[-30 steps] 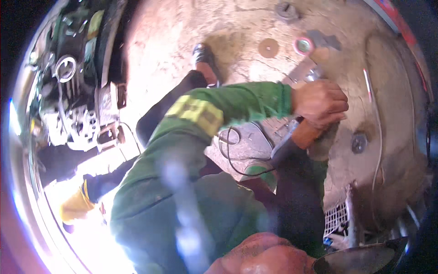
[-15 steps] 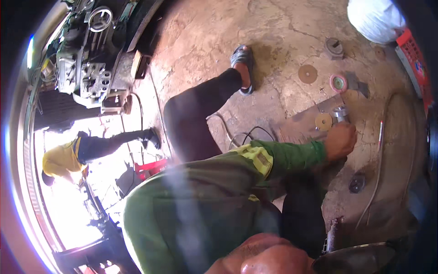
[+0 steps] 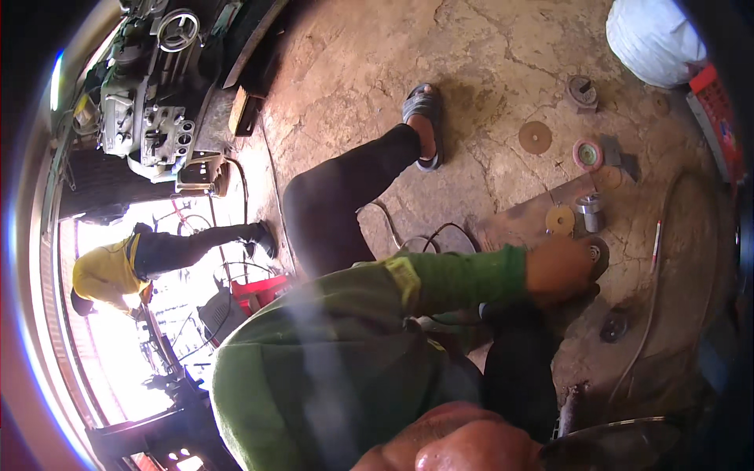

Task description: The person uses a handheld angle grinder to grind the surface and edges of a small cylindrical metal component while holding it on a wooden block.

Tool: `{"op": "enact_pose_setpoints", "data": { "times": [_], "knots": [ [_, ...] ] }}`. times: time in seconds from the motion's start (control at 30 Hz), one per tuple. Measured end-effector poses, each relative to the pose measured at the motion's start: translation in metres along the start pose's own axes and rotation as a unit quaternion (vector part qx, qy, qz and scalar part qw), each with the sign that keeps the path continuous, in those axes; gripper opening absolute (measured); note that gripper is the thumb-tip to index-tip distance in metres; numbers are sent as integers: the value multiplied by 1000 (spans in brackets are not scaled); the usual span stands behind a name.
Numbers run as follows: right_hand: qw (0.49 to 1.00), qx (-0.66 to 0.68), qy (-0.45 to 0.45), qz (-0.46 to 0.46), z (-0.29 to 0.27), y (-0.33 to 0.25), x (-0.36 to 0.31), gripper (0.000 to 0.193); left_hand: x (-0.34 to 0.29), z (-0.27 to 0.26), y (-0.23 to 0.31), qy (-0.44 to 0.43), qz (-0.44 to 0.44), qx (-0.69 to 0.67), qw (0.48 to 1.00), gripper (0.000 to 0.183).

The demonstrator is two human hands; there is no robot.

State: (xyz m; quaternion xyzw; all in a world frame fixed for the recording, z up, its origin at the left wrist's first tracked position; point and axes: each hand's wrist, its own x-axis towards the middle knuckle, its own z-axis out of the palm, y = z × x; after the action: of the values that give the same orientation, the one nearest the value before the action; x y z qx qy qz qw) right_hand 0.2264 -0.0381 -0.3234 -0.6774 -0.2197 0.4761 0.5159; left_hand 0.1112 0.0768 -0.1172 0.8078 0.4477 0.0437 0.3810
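My left hand (image 3: 559, 271), in a green sleeve, is low over the floor with its fingers curled. At its fingertips shows the round, ringed metal face of a dark tool (image 3: 595, 253), perhaps an angle grinder; the rest of the tool is mostly hidden behind the hand. Just beyond the hand, a silver metal cylinder (image 3: 588, 213) stands upright on a flat plate (image 3: 510, 221). Touching or close beside the cylinder is a tan disc with a centre hole (image 3: 559, 220). My right hand does not show.
Farther off lie a brown disc (image 3: 535, 137), a pink-rimmed disc (image 3: 587, 155) and a metal block (image 3: 581, 94). A thin hose (image 3: 653, 290) runs along the right. A white sack (image 3: 656, 39) and red crate (image 3: 719, 118) stand at far right. A person in yellow (image 3: 110, 271) bends near a machine.
My left hand has drawn back toward me, away from the metal cylinder, which now shows whole. The round metal face has come into view by the fingers.
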Motion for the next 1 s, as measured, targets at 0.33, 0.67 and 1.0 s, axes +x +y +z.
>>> {"op": "enact_pose_setpoints", "data": {
  "times": [0.33, 0.67, 1.0],
  "knots": [
    [999, -25, 19, -15, 1, 4, 1, 49, 11, 14, -6, 118, -6, -17, 993, 40],
    [996, -55, 59, -38, -7, 9, 12, 51, 27, 20, -10, 68, -20, -74, 995, 33],
    [992, -73, 83, -58, 2, 14, 15, 53, 33, 26, -20, 105, -13, -48, 993, 51]
  ]
}}
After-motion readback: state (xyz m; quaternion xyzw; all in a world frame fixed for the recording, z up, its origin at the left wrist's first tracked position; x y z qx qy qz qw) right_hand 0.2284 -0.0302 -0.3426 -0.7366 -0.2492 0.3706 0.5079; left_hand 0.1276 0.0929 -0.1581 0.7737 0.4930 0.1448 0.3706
